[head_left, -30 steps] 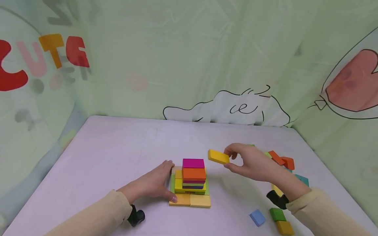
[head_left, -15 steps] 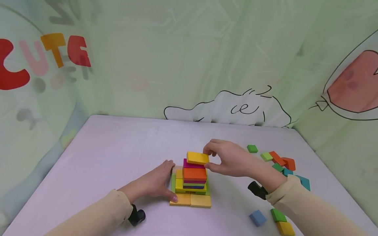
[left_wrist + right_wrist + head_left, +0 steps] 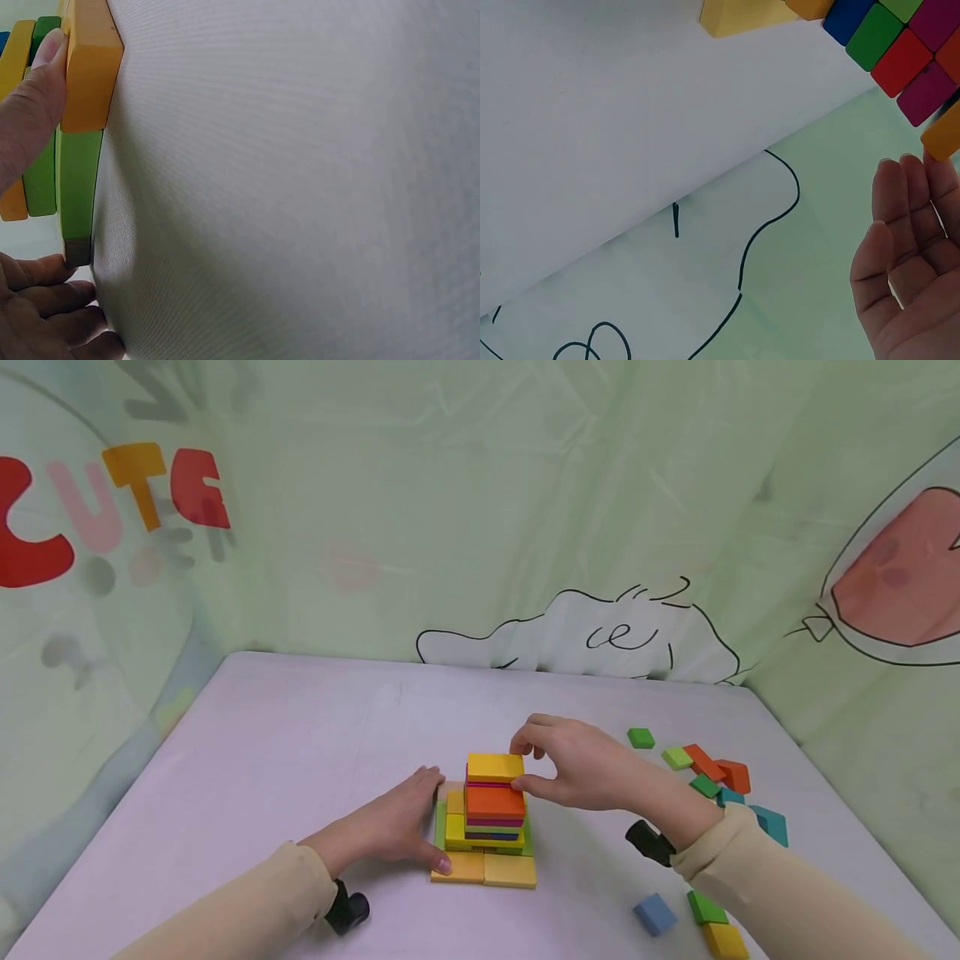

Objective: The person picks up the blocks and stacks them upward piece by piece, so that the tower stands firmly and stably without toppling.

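A stepped stack of coloured wooden blocks [image 3: 494,803] stands mid-table in the head view. My right hand [image 3: 581,764] pinches a yellow block [image 3: 491,767] by its right end, over the magenta layer at the top. In the right wrist view that block [image 3: 943,136] meets a fingertip; a dark gap shows beneath part of it. My left hand [image 3: 401,822] holds the base from the left. Its thumb [image 3: 43,82] lies on the front orange block [image 3: 94,71], while the other fingers reach the rear end of the bottom layer.
Right of the stack lie loose blocks: a blue one [image 3: 655,914], a green one [image 3: 707,907] touching a yellow one [image 3: 725,941], and a green one [image 3: 641,738] further back. Several orange, green and teal blocks cluster near the right edge. Printed fabric [image 3: 337,527] stands behind the table.
My right hand has brought the yellow block leftward from beside the stack, then lowered and levelled it over the top. The left hand stays in place.
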A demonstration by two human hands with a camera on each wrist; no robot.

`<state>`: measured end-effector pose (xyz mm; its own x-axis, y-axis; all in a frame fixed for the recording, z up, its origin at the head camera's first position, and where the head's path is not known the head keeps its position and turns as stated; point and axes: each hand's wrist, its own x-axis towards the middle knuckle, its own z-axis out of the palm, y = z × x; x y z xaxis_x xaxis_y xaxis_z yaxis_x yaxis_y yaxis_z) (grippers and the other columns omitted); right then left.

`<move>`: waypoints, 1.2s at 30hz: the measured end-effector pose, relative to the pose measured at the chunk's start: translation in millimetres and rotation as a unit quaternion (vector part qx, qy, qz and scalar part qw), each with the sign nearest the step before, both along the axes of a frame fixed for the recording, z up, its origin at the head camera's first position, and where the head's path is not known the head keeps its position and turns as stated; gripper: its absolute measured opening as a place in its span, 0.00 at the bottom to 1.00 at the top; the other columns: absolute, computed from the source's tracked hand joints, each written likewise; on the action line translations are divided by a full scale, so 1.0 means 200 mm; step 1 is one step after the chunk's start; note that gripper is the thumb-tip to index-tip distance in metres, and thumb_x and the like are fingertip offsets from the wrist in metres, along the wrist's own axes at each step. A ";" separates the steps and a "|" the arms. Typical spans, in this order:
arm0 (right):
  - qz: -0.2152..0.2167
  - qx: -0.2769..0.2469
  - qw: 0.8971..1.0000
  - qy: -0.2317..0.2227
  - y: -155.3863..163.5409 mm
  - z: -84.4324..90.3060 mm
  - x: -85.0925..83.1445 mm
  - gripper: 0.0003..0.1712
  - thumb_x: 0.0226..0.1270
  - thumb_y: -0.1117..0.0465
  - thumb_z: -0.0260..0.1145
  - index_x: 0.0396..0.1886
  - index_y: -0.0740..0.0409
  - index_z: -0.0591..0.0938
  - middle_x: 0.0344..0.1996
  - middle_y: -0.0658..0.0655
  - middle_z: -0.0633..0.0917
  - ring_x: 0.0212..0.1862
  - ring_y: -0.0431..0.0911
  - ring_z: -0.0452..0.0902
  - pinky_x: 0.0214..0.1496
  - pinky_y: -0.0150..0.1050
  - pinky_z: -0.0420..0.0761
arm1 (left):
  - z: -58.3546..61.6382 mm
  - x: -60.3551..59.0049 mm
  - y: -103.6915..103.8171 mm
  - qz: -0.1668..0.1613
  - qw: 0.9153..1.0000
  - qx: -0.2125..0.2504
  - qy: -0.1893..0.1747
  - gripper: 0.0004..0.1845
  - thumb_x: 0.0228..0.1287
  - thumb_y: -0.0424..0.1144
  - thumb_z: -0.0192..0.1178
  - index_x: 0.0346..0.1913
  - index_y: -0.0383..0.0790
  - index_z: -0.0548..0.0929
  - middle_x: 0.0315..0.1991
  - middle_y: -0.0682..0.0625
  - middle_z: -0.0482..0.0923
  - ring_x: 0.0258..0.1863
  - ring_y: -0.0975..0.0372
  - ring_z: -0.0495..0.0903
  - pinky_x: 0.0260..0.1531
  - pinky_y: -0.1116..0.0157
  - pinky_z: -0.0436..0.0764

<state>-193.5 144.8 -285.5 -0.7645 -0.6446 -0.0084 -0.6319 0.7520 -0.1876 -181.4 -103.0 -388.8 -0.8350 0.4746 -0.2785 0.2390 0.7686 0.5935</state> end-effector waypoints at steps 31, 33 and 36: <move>-0.100 -0.049 0.994 0.014 0.56 0.00 0.07 0.15 0.73 0.60 0.67 0.56 0.57 0.82 0.43 0.45 0.85 0.43 0.38 0.77 0.41 0.34 0.83 | 0.02 0.00 0.01 0.003 1.000 -0.006 -0.001 0.62 0.43 0.55 0.83 0.77 0.32 0.60 0.81 0.37 0.55 0.82 0.46 0.53 0.80 0.47 0.58; -0.121 -0.042 0.992 0.013 0.67 -0.04 0.09 0.15 0.72 0.62 0.68 0.56 0.58 0.83 0.42 0.45 0.85 0.42 0.35 0.76 0.41 0.32 0.84 | 0.02 0.01 0.01 0.004 1.000 -0.006 -0.001 0.62 0.43 0.54 0.83 0.77 0.32 0.60 0.81 0.36 0.55 0.82 0.46 0.53 0.80 0.46 0.58; -0.148 -0.034 0.988 0.009 0.82 -0.11 0.11 0.15 0.70 0.65 0.68 0.55 0.60 0.83 0.42 0.47 0.86 0.39 0.32 0.75 0.39 0.30 0.84 | 0.02 0.01 0.01 0.005 1.000 -0.005 -0.002 0.62 0.43 0.54 0.83 0.77 0.31 0.60 0.80 0.36 0.55 0.82 0.46 0.53 0.79 0.46 0.59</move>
